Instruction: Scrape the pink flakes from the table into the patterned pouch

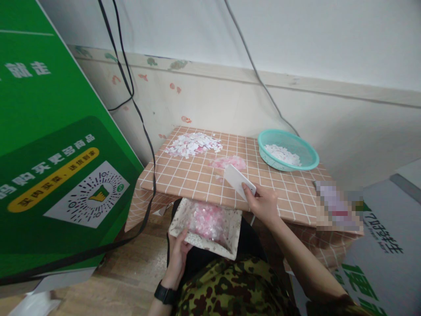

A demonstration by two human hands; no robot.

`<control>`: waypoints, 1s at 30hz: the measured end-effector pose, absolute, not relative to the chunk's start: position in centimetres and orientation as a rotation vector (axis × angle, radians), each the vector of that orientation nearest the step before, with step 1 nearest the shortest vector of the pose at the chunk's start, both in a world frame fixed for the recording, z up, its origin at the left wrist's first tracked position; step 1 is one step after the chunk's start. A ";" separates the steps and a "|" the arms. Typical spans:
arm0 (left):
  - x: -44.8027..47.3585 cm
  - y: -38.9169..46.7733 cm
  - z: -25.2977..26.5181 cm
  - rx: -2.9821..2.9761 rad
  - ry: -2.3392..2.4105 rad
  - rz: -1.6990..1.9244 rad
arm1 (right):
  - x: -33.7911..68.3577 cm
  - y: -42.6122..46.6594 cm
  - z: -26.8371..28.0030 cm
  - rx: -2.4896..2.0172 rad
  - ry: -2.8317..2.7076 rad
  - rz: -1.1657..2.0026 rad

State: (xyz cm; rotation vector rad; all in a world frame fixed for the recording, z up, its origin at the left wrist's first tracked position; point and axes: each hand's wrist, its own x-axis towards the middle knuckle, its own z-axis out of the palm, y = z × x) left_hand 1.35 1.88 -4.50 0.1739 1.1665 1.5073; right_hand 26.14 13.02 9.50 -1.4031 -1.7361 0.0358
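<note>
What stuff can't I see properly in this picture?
All in the head view:
- The tray's floor: mostly hidden by the pink pieces.
- Some of the left hand's fingers: hidden by the tray.
- The thing at the table's right end: blurred into squares.
- The green board's left side: cut off by the left edge.

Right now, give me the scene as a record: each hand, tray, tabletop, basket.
left hand: grips near-left rim of speckled tray
right hand: holds white flat card, far end by pink patch; contact with cloth unclear
tray: at table's near edge, above lap; holds pink and clear bits
tabletop: checked cloth; white-and-pink pile far left, pink patch mid
basket: teal basket, far right; white pieces inside
</note>
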 end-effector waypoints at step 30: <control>1.1 1.9 -5.1 0.163 1.140 1.513 | 26.0 10.8 10.3 -1.050 -1.997 0.661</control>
